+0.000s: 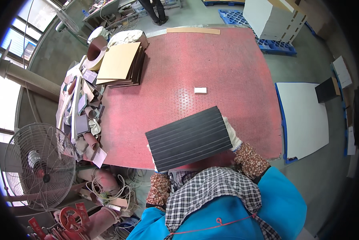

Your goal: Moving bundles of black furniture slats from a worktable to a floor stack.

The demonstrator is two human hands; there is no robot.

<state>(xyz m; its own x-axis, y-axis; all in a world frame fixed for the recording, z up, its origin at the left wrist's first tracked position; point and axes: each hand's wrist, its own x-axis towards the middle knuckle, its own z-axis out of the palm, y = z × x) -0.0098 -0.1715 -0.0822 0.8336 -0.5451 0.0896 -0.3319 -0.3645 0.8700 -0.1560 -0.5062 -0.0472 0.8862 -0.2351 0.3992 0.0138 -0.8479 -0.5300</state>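
Note:
I hold a dark grey ribbed sheet (189, 138) tilted over the near edge of the red work table (211, 72). My right hand (232, 134), in a white glove, grips its right edge. My left hand (153, 157) holds the lower left corner and is mostly hidden under the sheet. Both forearms wear patterned sleeve covers. A small white block (200, 90) lies alone on the table beyond the sheet.
A stack of brown and dark boards (121, 64) sits at the table's far left. Scraps and rolls (83, 116) pile along the left edge. A floor fan (39, 166) stands lower left. A white board (303, 118) lies on the floor to the right, and a blue pallet (267, 42) with white boxes stands beyond the table.

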